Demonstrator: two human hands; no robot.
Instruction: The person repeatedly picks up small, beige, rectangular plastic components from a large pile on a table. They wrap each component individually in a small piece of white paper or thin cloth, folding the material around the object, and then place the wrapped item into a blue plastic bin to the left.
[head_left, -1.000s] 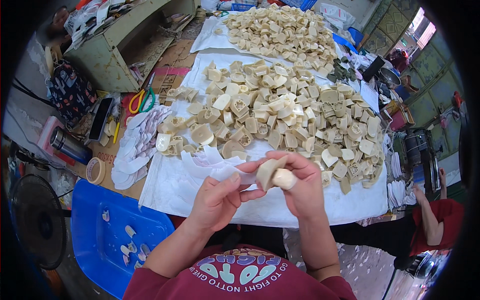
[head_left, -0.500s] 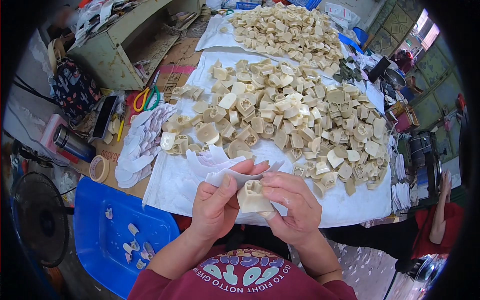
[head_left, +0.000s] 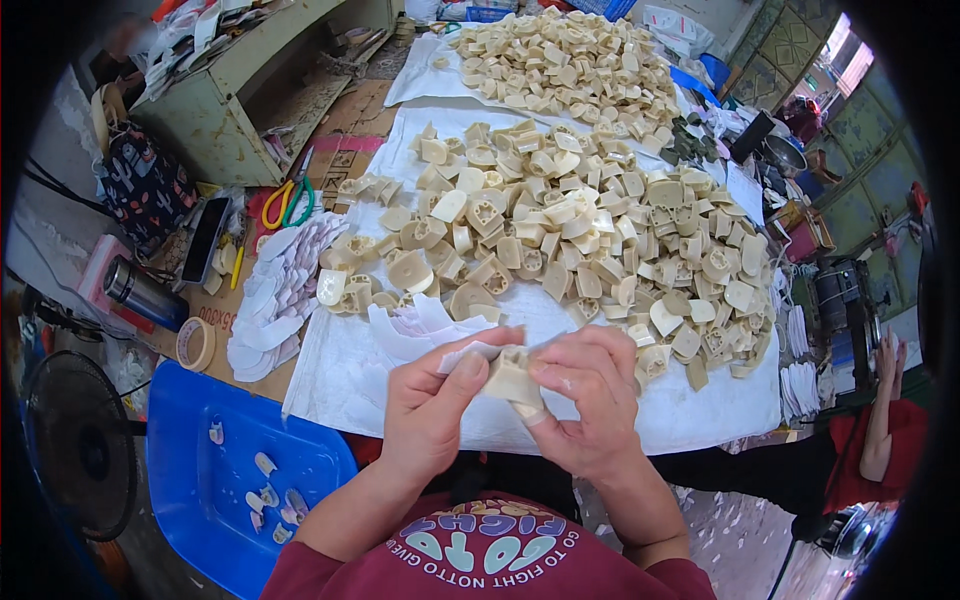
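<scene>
Above the near table edge, both my hands meet at a beige plastic shoe heel (head_left: 511,380) with a hollow, ribbed end. My left hand (head_left: 425,408) is closed, its thumb against the heel's left side, and a thin white cut piece (head_left: 466,354) runs between its thumb and fingers behind the heel. My right hand (head_left: 590,405) grips the heel from the right, fingers bent over the top and thumb below; a tan wrap covers the thumb tip. The fingers hide how far the white piece wraps around. More white cut pieces (head_left: 405,333) lie on the cloth just beyond my left hand.
Many loose beige heels (head_left: 560,220) are heaped over the white-covered table (head_left: 690,420). At left are white cut pieces (head_left: 275,300), scissors (head_left: 290,200), a tape roll (head_left: 196,343) and a thermos (head_left: 145,290). A blue tub (head_left: 190,440) holds several small pieces, beside a fan (head_left: 80,445). Another person's arm (head_left: 880,420) shows at right.
The heel has tipped, and my hands have drawn closer around it. My left thumb now presses at its side, and my right fingers have curled further over the top.
</scene>
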